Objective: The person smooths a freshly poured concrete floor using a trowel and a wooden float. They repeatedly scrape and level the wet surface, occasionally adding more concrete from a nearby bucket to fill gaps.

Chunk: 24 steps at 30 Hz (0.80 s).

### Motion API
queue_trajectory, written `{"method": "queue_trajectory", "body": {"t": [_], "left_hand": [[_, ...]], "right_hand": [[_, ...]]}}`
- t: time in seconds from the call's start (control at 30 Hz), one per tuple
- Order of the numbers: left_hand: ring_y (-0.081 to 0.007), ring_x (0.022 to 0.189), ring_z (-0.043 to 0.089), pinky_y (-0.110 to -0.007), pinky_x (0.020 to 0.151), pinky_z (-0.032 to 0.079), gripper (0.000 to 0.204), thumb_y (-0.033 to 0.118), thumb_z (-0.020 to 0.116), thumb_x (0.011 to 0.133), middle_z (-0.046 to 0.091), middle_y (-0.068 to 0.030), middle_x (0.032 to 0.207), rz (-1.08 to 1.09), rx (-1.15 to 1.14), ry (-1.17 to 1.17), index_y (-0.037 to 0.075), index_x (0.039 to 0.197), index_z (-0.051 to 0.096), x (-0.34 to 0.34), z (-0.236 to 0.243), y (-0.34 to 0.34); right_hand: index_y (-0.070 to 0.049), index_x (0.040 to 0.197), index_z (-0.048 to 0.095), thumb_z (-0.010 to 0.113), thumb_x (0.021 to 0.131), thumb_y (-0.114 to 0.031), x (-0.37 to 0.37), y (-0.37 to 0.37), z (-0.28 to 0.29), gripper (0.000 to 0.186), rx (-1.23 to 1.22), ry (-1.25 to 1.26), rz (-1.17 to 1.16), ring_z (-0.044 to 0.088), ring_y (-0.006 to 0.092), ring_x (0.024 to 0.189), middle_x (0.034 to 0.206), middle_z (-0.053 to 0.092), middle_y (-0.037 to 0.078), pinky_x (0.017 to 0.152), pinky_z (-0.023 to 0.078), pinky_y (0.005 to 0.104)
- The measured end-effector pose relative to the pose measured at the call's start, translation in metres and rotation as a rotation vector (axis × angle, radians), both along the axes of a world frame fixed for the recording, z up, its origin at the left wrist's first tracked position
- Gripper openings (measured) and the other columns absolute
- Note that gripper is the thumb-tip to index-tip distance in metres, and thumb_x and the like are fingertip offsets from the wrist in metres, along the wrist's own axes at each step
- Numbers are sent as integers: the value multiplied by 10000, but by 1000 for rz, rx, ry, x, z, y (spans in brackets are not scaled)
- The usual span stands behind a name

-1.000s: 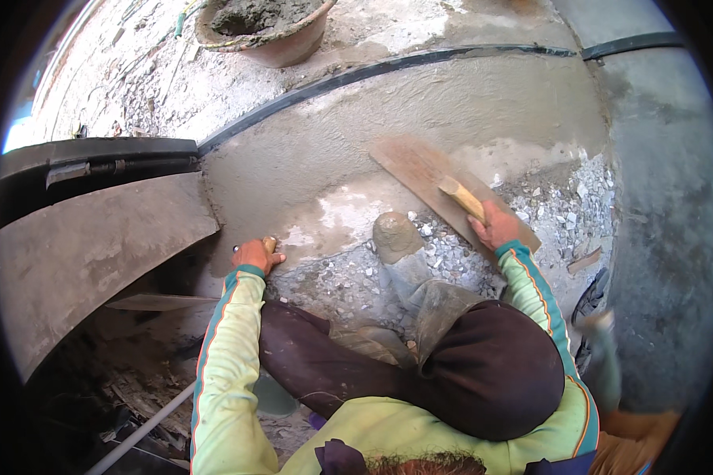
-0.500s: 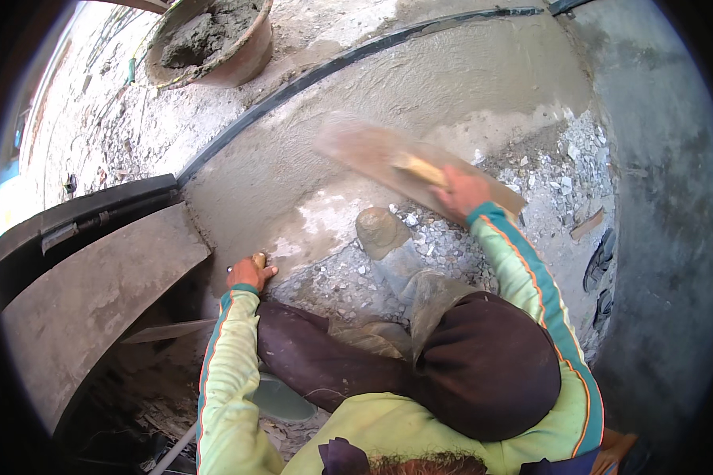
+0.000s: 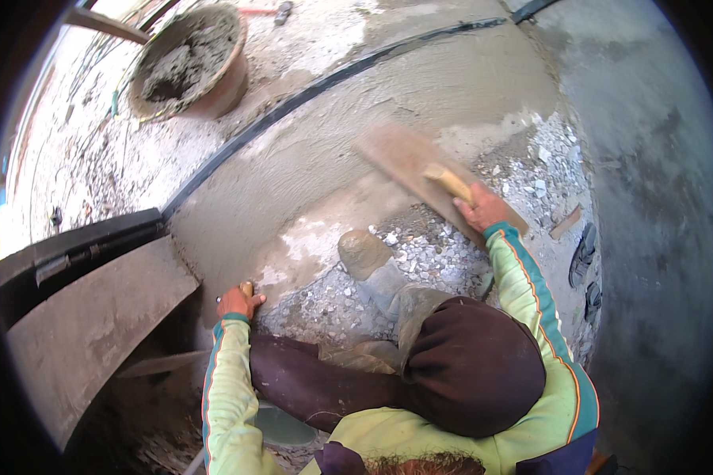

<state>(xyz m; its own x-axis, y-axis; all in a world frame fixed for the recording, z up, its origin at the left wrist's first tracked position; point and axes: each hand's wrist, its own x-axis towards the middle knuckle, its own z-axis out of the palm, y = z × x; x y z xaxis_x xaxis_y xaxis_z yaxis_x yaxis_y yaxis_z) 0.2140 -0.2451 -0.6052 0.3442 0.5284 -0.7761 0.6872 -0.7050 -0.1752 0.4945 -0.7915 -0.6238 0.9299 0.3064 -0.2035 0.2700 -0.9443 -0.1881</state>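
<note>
My right hand (image 3: 483, 210) is closed round the pale wooden handle of a long flat plastering float (image 3: 400, 154). The float slants over the edge between smoothed wet mortar (image 3: 341, 134) and loose gravel (image 3: 428, 245); its far end is blurred by motion. Lower on the left, my left hand (image 3: 240, 303) is closed on a wooden-handled tool (image 3: 248, 287). Only the handle's end pokes out by the thumb; the rest of that tool is hidden. Between the hands rests my mud-caked boot (image 3: 364, 253), its toe against the gravel and mortar.
A dark strip (image 3: 317, 85) borders the mortar's far side. Beyond it stands a bucket of mortar (image 3: 186, 63), with a hammer (image 3: 284, 12) near it. A curved concrete slab (image 3: 103, 317) lies left, a grey wall-like surface (image 3: 642, 237) right. Wood scrap (image 3: 565, 222) and dark sandals (image 3: 583, 255) lie alongside.
The float has swept to the right across the mortar, with my right hand on it. My left hand keeps its hold. The view has shifted, bringing the hammer and more of the bucket into sight.
</note>
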Motion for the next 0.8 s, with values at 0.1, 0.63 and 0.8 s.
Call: {"method": "queue_trajectory", "body": {"t": [0.1, 0.63, 0.8], "left_hand": [[-409, 1128, 672, -493, 951, 525, 765, 603, 848, 715, 717, -240, 1167, -24, -2, -11, 9, 1176, 710, 1, -4, 0], [-449, 1016, 698, -506, 895, 518, 714, 518, 865, 727, 717, -304, 1047, -83, -144, -95, -77, 1085, 700, -15, -31, 17], [-445, 946, 705, -497, 850, 522, 688, 504, 861, 732, 722, -295, 986, -71, -201, -93, -71, 1071, 693, -12, -32, 23]], "right_hand": [[-133, 1086, 653, 713, 859, -577, -11, 21, -2, 503, -6, -56, 247, 685, 372, 749, 933, 713, 140, 641, 528, 488], [-124, 1105, 609, 713, 857, -616, -29, 14, 29, 560, 329, 56, -428, 726, 375, 808, 849, 715, 193, 743, 584, 486], [-98, 1086, 615, 713, 845, -611, -76, -82, 44, 575, 284, 106, -506, 727, 393, 847, 878, 724, 207, 769, 568, 496]]}}
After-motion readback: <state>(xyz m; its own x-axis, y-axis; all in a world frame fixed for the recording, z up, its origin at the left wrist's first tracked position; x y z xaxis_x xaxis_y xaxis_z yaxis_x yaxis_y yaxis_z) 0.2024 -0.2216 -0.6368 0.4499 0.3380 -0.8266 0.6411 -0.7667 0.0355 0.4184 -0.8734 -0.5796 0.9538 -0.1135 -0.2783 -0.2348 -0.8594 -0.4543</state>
